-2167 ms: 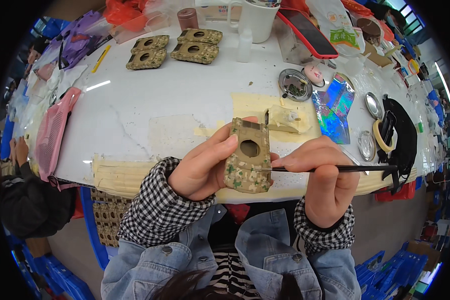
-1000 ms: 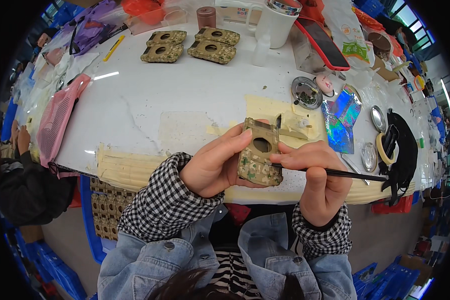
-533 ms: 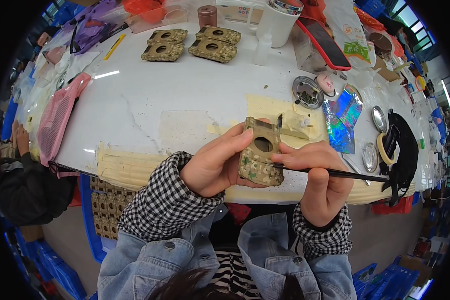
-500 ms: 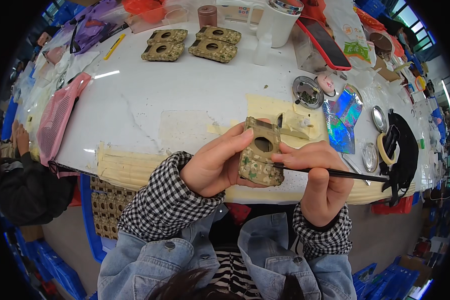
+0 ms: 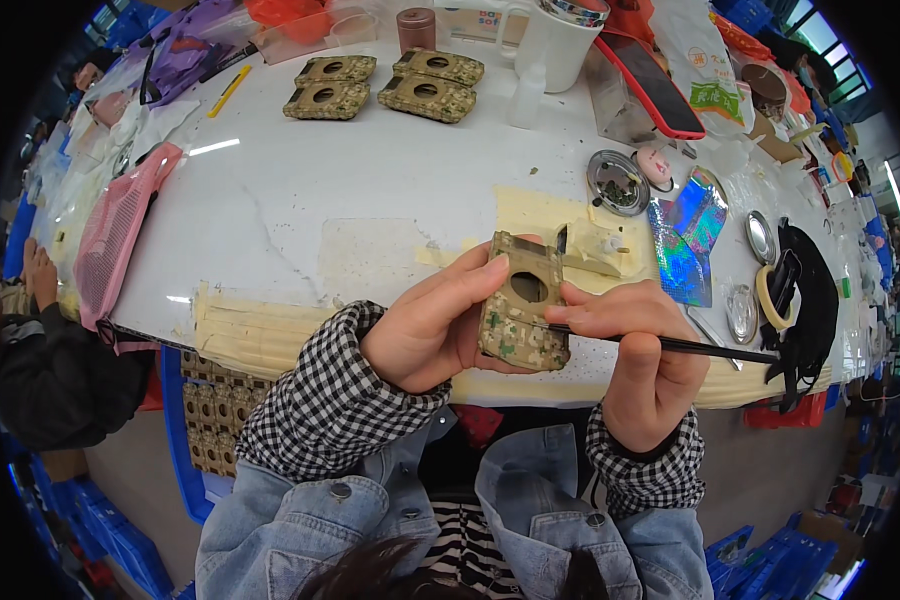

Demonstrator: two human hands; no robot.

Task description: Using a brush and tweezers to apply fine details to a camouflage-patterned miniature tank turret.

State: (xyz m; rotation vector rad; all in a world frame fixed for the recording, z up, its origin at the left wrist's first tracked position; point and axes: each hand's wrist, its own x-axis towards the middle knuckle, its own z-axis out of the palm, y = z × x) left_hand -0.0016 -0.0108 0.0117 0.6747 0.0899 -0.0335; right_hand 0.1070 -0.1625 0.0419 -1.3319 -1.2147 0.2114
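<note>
My left hand [image 5: 435, 325] is closed around a camouflage model tank hull [image 5: 522, 342], thumb along its left side. The hull has a round hole in its top and mottled green, tan and brown patches. Between the fingers of my right hand [image 5: 642, 345] is a thin black paintbrush [image 5: 705, 348], its tip end at the hull's patterned lower part. Whether the bristles touch the surface is too small to tell. Several similar hulls [image 5: 427, 97] sit in pairs at the far side of the table.
Right of the hull lie a tape-covered block [image 5: 595, 248], a round metal dish [image 5: 618, 185] with dark paint and shiny holographic foil [image 5: 688, 235]. A red-cased phone [image 5: 650, 85] and white mug [image 5: 558, 50] stand behind. At left are a pink mesh pouch [image 5: 125, 235] and a blue crate [image 5: 176, 425] of hulls below.
Almost nothing differs. The view has shifted very slightly; both hands keep the same hold on hull and paintbrush.
</note>
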